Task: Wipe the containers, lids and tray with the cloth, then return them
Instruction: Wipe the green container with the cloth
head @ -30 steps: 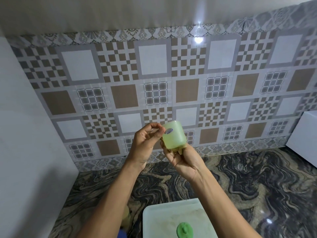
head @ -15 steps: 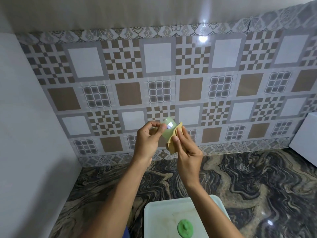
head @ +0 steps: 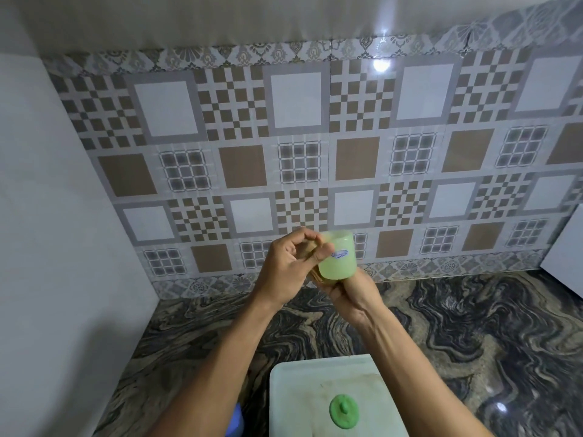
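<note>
Green lid is lying on white tray; above marbled counter, right hand is gripping pale green container from below; left hand is pinching tan cloth against its side.

Bare left hand, bare right hand, bare forearms behind both, uncovered right down to the bottom edge. Lean build, with ridged tendons along the right wrist and faint veins up that arm. Short, trimmed nail on the left thumb. Fingertips too blurred for more.
</note>
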